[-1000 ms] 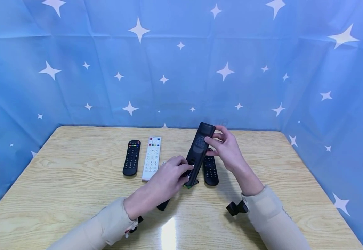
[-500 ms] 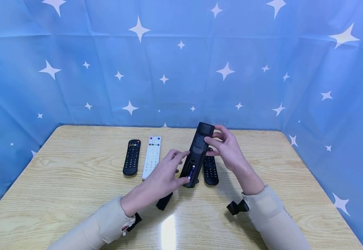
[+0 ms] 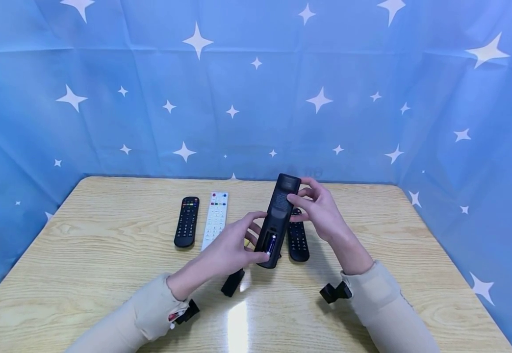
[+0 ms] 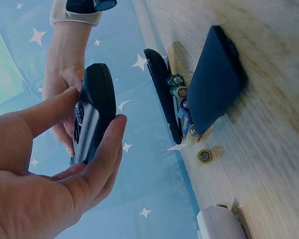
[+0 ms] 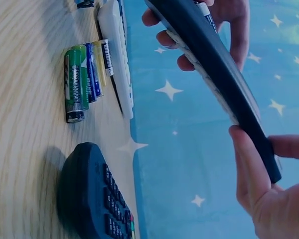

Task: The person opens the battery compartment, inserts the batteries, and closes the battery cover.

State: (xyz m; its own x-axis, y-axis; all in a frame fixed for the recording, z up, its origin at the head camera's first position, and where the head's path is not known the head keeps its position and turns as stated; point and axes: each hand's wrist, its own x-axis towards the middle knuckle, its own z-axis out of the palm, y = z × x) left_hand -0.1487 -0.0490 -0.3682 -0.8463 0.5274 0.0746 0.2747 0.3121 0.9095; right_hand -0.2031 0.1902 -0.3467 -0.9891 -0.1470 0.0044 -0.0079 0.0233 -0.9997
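A black remote control [image 3: 278,211] is held up over the table, its buttons facing away and its back toward me. In its uncovered battery compartment lies a dark blue battery [image 3: 271,244]. My left hand [image 3: 231,242] grips the lower end, thumb at the compartment's edge and the other fingers round the far side. The upper end is pinched between the thumb and fingers of my right hand [image 3: 320,211]. Beneath, on the table, lie several batteries [image 5: 84,74] in a row, mostly hidden in the head view. A black battery cover [image 3: 233,283] rests nearer to me.
Left of the held remote lie a black remote [image 3: 187,221] and a white remote [image 3: 215,218]. Another black remote [image 3: 298,242] sits just behind it on the right. A blue starred curtain [image 3: 256,88] stands along the back and sides of the wooden table [image 3: 106,235].
My left fingers have moved off the battery compartment and now wrap the remote's left side, leaving the battery visible. The remote has shifted slightly down; my right hand has kept its hold.
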